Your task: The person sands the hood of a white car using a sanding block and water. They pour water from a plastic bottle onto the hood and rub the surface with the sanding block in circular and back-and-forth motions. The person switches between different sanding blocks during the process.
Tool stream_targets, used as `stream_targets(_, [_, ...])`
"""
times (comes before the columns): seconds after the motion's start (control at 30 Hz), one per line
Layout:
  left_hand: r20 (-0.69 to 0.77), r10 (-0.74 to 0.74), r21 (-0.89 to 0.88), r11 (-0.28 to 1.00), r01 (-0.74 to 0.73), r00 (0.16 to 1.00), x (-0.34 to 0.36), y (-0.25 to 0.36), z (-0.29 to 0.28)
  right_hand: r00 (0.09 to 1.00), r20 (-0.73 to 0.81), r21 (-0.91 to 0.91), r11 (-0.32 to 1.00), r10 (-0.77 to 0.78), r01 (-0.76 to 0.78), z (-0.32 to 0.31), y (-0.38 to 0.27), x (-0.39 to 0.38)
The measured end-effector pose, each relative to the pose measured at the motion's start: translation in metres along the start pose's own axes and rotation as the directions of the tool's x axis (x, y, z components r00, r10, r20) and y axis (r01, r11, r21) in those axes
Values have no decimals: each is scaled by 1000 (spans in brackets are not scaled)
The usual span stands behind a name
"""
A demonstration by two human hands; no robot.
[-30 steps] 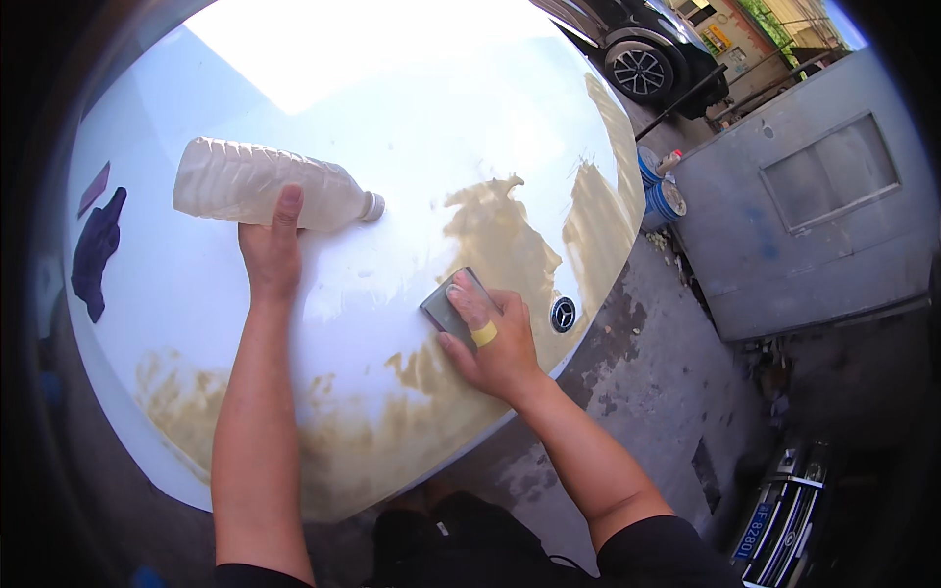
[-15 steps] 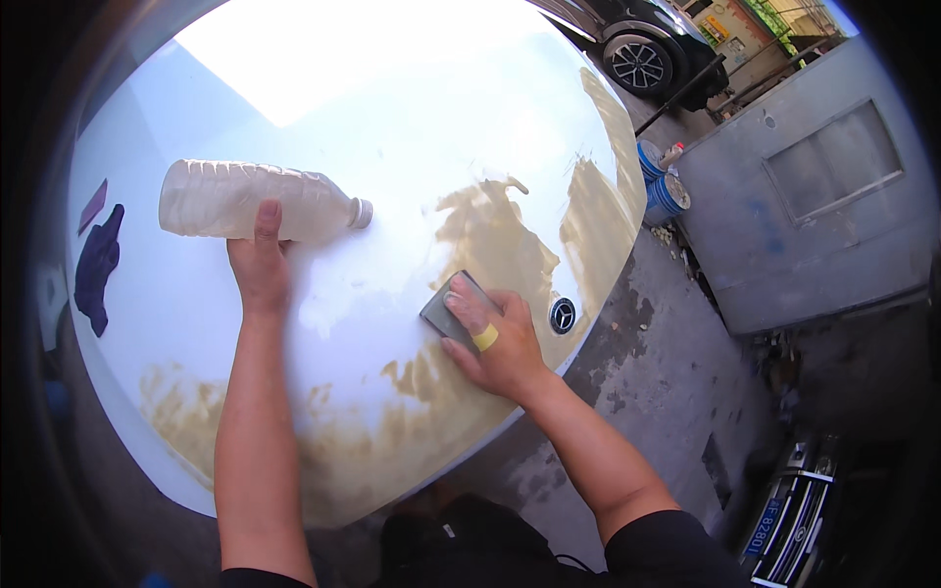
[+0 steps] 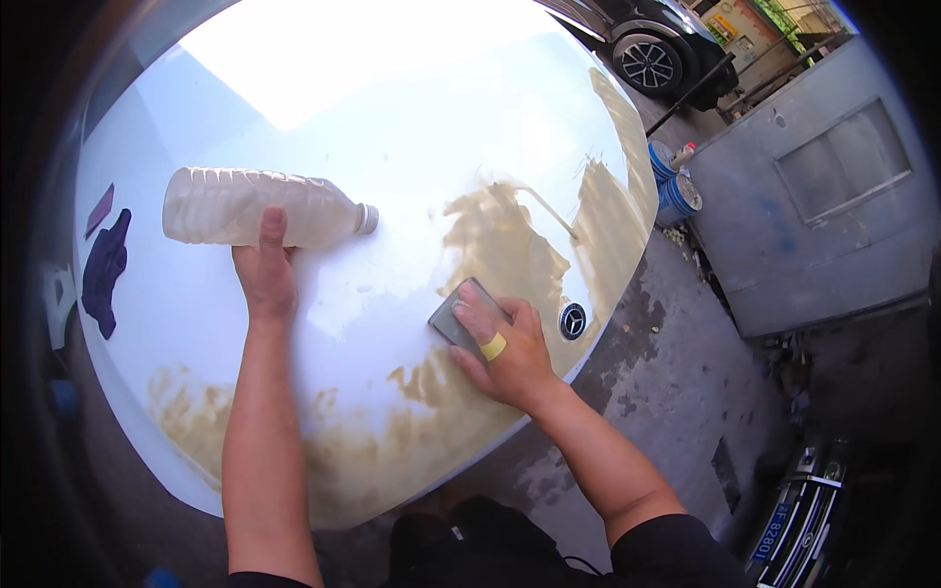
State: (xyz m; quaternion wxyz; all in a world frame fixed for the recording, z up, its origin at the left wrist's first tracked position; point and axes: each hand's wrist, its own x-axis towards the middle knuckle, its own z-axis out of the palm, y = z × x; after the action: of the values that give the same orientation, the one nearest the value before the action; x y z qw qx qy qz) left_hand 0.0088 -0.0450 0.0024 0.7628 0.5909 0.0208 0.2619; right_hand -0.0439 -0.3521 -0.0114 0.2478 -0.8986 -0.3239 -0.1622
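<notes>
Wet sanding looks like the step in hand. Right hand [image 3: 510,353] holds a grey block [image 3: 449,320] on the white hood [image 3: 372,147]; left hand [image 3: 267,279] has a translucent bottle [image 3: 245,201].

Grey block sits toward the hood's near right part, left of the round emblem [image 3: 572,320] and apart from it, at the lower end of the large tan patch [image 3: 505,235]. Right thumb presses along its near side, a finger or two lies across the top, the rest curl over the side facing the right edge, so the block is pinched between thumb and fingers.

Bottle is on its side above the hood's left half, cap toward the right edge. Left thumb is over its near side; other fingers are hidden beneath, so can't tell how they're set or whether the bottle touches the hood.

Dark cloth [image 3: 105,269] and purple strip [image 3: 100,210] lie by the hood's left edge. More tan smears [image 3: 392,451] along the near edge.

My read: next move calls for light, even pressure with the block flat, short strokes over the tan, clear of the emblem, and the bottle tipped if the surface needs wetting.
</notes>
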Motion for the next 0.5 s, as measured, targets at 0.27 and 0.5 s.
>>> stream_targets(0.27, [13, -49, -24, 998, 49, 999, -1, -1, 8, 973, 60, -23, 974, 225, -224, -9, 44, 124])
stream_targets(0.5, [-40, -8, -14, 1000, 8, 999, -1, 0, 4, 1000, 1, 28, 999, -22, 22, 2, -2, -11])
